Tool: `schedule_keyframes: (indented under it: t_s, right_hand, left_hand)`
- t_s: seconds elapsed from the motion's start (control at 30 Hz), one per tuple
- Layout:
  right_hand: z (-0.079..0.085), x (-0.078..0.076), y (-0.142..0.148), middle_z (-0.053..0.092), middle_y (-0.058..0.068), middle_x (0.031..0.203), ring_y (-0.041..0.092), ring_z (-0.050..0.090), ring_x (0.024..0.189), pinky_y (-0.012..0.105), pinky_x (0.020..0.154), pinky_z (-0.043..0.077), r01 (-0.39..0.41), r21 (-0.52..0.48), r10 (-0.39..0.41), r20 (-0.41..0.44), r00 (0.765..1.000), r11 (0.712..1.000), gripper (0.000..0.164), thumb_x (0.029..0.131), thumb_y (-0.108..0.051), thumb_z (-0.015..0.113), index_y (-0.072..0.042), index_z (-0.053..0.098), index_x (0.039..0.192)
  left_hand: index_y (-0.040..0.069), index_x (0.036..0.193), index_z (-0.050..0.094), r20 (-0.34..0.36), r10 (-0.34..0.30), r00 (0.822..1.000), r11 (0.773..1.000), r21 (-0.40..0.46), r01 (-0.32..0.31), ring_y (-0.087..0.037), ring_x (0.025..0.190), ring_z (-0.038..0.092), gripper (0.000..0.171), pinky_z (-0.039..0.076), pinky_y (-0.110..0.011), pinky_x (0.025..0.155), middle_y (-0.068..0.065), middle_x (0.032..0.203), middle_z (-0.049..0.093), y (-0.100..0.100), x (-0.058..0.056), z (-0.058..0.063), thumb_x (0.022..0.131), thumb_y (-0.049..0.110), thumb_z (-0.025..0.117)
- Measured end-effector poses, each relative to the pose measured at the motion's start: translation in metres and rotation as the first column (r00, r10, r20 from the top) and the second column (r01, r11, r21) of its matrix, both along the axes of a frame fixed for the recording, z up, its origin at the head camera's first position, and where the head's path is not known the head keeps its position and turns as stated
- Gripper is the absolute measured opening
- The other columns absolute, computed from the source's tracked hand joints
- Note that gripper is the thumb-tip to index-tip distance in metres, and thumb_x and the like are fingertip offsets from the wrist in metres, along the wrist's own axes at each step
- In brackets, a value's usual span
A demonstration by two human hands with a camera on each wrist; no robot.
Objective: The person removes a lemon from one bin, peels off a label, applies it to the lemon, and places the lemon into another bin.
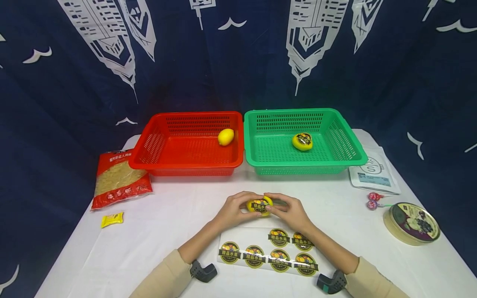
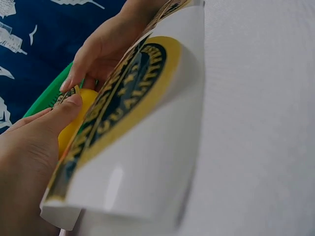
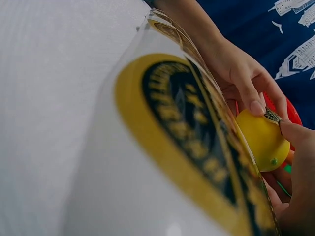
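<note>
1. Forearms: the left forearm and right forearm slope inward from the near side; their sleeves are cut off by the head view's lower border.
2. Sticker sheet: lies on the white table, its right side partly hidden under the right forearm. In both wrist views it looms large and blurred, screening part of the work.
3. Hands: the left hand grips the lemon, thumb on the near side, fingers over the far side. The right hand holds it from the opposite side, thumb in front.
4. Lemon: held between the hands beyond the sheet's far edge, nearer than the red basket and green basket. Its long axis runs roughly left to right; the green nub faces the right hand. Contact with the table cannot be told.
5. Label on the lemon: faces the head camera, lettering running left to right; the right thumb covers its right edge.
</note>
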State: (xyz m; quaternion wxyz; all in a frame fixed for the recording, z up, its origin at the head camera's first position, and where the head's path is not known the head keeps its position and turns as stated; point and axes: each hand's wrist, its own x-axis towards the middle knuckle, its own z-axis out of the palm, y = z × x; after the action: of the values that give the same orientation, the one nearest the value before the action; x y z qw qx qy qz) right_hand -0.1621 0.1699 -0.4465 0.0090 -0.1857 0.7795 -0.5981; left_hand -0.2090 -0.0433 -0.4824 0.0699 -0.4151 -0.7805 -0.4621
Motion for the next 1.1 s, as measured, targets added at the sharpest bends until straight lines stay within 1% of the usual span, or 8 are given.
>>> schedule_keyframes:
  t_s: [0.23, 0.53, 0.63, 0.77, 0.83, 0.9, 0.97, 1.1]
  right_hand:
    - [-0.019, -0.010, 0.005, 0.056, 0.019, 0.122, 0.033, 0.057, 0.107, 0.028, 0.084, 0.050, -0.042, -0.070, 0.042, 0.005, 0.999, 0.997, 0.039, 0.083, -0.004, 0.067, 0.003, 0.057, 0.120]
    - [-0.038, -0.017, 0.015, 0.058, 0.013, 0.122, 0.022, 0.059, 0.105, 0.029, 0.085, 0.049, -0.082, -0.089, 0.081, -0.015, 0.997, 0.993, 0.040, 0.082, -0.010, 0.069, -0.001, 0.060, 0.120]
    - [-0.038, -0.018, 0.018, 0.058, 0.008, 0.123, 0.019, 0.059, 0.107, 0.028, 0.088, 0.048, -0.081, -0.072, 0.084, 0.044, 0.995, 0.994, 0.041, 0.082, -0.013, 0.070, -0.006, 0.060, 0.121]
    - [-0.030, -0.018, 0.020, 0.058, 0.007, 0.124, 0.017, 0.056, 0.110, 0.025, 0.093, 0.044, -0.092, -0.031, 0.094, 0.044, 0.995, 0.995, 0.039, 0.086, -0.010, 0.064, -0.007, 0.058, 0.125]
    - [-0.022, -0.015, 0.020, 0.059, 0.013, 0.121, 0.023, 0.057, 0.109, 0.025, 0.092, 0.045, -0.070, -0.059, 0.070, -0.014, 0.997, 0.996, 0.038, 0.088, -0.003, 0.060, -0.002, 0.055, 0.126]
    - [-0.011, -0.011, 0.019, 0.060, 0.021, 0.116, 0.029, 0.059, 0.103, 0.027, 0.088, 0.048, 0.007, -0.101, -0.020, -0.122, 0.992, 0.995, 0.036, 0.088, 0.005, 0.057, 0.004, 0.054, 0.124]
    - [-0.001, -0.009, 0.019, 0.059, 0.028, 0.109, 0.031, 0.061, 0.093, 0.028, 0.081, 0.052, 0.112, -0.174, -0.152, -0.237, 0.960, 0.978, 0.037, 0.085, 0.012, 0.056, 0.008, 0.052, 0.122]
    - [0.009, -0.011, 0.023, 0.055, 0.033, 0.101, 0.020, 0.062, 0.081, 0.025, 0.070, 0.054, 0.350, -0.287, -0.439, -0.364, 0.822, 0.892, 0.040, 0.084, 0.013, 0.056, 0.010, 0.051, 0.123]
  left_hand:
    - [0.014, 0.118, 0.062, -0.019, -0.030, 0.999, 0.999, 0.032, 0.031, -0.011, 0.109, 0.055, 0.047, 0.043, -0.026, 0.094, 0.002, 0.115, 0.061, -0.001, -0.001, 0.000, 0.074, 0.021, 0.078]
    - [0.013, 0.118, 0.062, 0.026, -0.047, 0.999, 0.998, 0.043, 0.046, -0.011, 0.109, 0.055, 0.047, 0.046, -0.023, 0.091, 0.002, 0.115, 0.060, 0.000, 0.001, 0.001, 0.073, 0.017, 0.079]
    - [0.012, 0.118, 0.062, 0.022, -0.053, 0.998, 0.997, 0.048, 0.052, -0.012, 0.109, 0.055, 0.047, 0.046, -0.023, 0.091, 0.000, 0.115, 0.061, 0.000, 0.002, 0.002, 0.073, 0.015, 0.078]
    - [0.013, 0.117, 0.063, 0.030, -0.039, 0.999, 0.998, 0.052, 0.038, -0.011, 0.108, 0.055, 0.047, 0.045, -0.023, 0.092, 0.002, 0.115, 0.061, -0.001, 0.002, 0.002, 0.073, 0.016, 0.079]
    - [0.015, 0.116, 0.063, 0.040, -0.026, 0.999, 0.998, 0.050, 0.024, -0.009, 0.108, 0.055, 0.047, 0.044, -0.024, 0.094, 0.004, 0.114, 0.061, -0.001, 0.002, 0.001, 0.072, 0.018, 0.080]
    - [0.016, 0.116, 0.063, 0.040, -0.013, 0.999, 0.999, 0.038, 0.011, -0.008, 0.108, 0.054, 0.047, 0.042, -0.025, 0.095, 0.005, 0.114, 0.061, -0.001, 0.001, 0.000, 0.073, 0.021, 0.079]
    - [0.017, 0.117, 0.063, 0.040, -0.008, 0.999, 1.000, 0.028, 0.007, -0.007, 0.108, 0.054, 0.046, 0.042, -0.025, 0.096, 0.006, 0.114, 0.061, 0.000, 0.001, -0.001, 0.074, 0.023, 0.079]
    - [0.019, 0.117, 0.063, 0.037, -0.003, 0.999, 1.000, 0.017, 0.002, -0.007, 0.108, 0.054, 0.046, 0.041, -0.025, 0.096, 0.008, 0.115, 0.060, 0.000, 0.000, -0.002, 0.074, 0.025, 0.078]
